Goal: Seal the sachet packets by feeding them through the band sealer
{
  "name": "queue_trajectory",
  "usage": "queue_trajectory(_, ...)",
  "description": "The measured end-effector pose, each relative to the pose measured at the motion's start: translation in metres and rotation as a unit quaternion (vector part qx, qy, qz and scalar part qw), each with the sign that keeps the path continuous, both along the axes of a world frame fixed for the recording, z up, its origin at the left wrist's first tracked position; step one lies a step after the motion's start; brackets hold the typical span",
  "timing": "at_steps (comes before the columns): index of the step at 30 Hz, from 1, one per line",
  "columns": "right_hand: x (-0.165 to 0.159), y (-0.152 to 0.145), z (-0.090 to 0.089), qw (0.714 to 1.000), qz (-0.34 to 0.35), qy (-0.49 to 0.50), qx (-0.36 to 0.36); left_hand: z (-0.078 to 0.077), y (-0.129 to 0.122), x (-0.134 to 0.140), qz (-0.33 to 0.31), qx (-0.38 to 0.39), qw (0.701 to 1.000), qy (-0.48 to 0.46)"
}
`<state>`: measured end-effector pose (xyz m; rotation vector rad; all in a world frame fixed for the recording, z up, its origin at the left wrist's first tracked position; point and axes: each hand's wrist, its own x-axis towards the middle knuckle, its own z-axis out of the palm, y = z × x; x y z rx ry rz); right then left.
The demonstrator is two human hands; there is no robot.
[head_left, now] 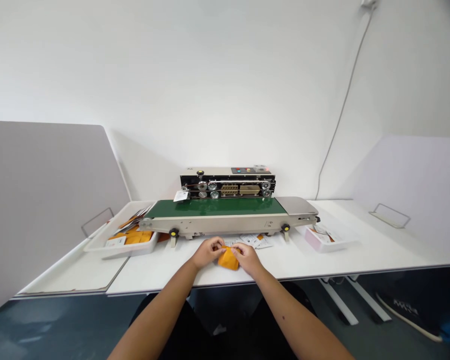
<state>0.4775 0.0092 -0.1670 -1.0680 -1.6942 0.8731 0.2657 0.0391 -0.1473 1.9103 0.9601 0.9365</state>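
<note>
An orange packet point(228, 260) is pinched along its upper edge between my two hands, just above the near edge of the white table. My left hand point(208, 251) is closed on its left corner, and my right hand point(248, 257) is closed on its right corner. Right behind the packet, several white printed packets point(252, 241) lie on the table, partly under the machine. The band sealing machine point(228, 186) stands beyond my hands, with a green conveyor belt point(217, 207) along its front. One white packet point(181, 195) sits at the left end of its rollers.
To the left, a white tray point(93, 245) holds several orange and white packets. At the right, a smaller tray point(324, 246) contains more packets. Partitions flank the white table point(285, 265). A cable point(343, 107) runs down the wall. A shoe point(408, 315) shows at the lower right.
</note>
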Motion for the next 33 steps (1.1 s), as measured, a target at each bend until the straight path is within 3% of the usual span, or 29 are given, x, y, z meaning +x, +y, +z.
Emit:
queue_trajectory(4,0.008,-0.001,0.012,0.993,0.074,-0.087,-0.007,0.0,-0.001,-0.003,0.013,0.037,0.999,0.009)
queue_trajectory(7,0.028,0.015,0.04,0.991,0.102,-0.057,-0.06,0.001,-0.001,-0.006,0.04,0.095,0.993,0.065)
queue_trajectory(10,0.062,0.05,0.081,0.993,-0.005,0.105,-0.055,0.003,-0.002,-0.007,0.071,0.146,0.979,0.12)
queue_trajectory(13,0.105,0.092,0.116,0.951,-0.176,0.256,0.008,0.005,-0.003,-0.007,0.081,0.167,0.973,0.14)
queue_trajectory(15,0.131,0.116,0.128,0.917,-0.283,0.28,0.025,0.006,-0.003,-0.006,0.083,0.17,0.971,0.145)
queue_trajectory(17,0.148,0.134,0.131,0.898,-0.346,0.271,0.008,0.005,-0.003,-0.006,0.086,0.169,0.971,0.147)
queue_trajectory(19,0.156,0.147,0.129,0.898,-0.353,0.261,-0.027,0.004,-0.002,-0.006,0.089,0.169,0.97,0.149)
queue_trajectory(27,0.129,0.168,0.129,0.919,-0.247,0.275,-0.138,0.003,-0.001,-0.008,0.091,0.176,0.967,0.158)
queue_trajectory(33,0.106,0.171,0.134,0.916,-0.242,0.289,-0.133,0.003,-0.001,-0.008,0.095,0.179,0.965,0.166)
